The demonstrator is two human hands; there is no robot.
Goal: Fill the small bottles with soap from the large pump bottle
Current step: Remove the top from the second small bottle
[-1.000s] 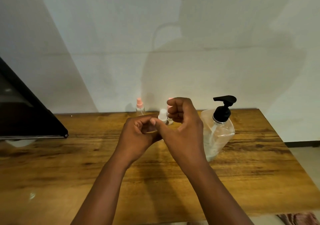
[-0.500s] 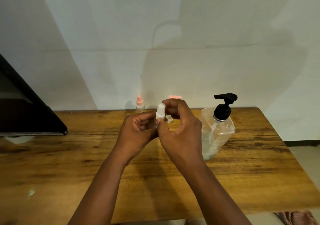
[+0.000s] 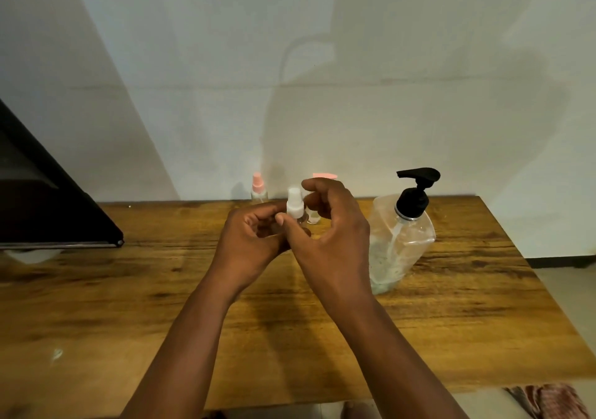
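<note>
Above the wooden bench (image 3: 129,305) we held one white-capped small spray bottle (image 3: 295,207), left hand (image 3: 254,241) curled round its body, right hand (image 3: 329,238) fingers loosely curled beside the cap, apparently still capped, pump bottle (image 3: 398,241) unpressed, two pink-capped bottles (image 3: 258,188) waiting behind.

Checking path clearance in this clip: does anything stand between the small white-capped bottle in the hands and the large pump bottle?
Nothing visible does. The small white-capped bottle, held by the left hand with the right hand around it, has bare table between it and the large pump bottle. The pink-capped bottles stand behind.
</note>
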